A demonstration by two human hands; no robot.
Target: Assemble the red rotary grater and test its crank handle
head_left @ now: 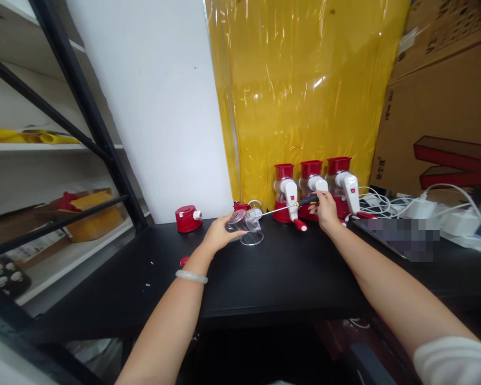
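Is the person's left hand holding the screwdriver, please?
No, the right hand grips the screwdriver, while the left hand holds a clear container.

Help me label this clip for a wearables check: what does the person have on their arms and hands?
Both hands are bare, with no gloves: the left hand and the right hand. A smooth, pale whitish bangle circles the left wrist. The right arm shows the edge of a white short sleeve; both forearms are uncovered.
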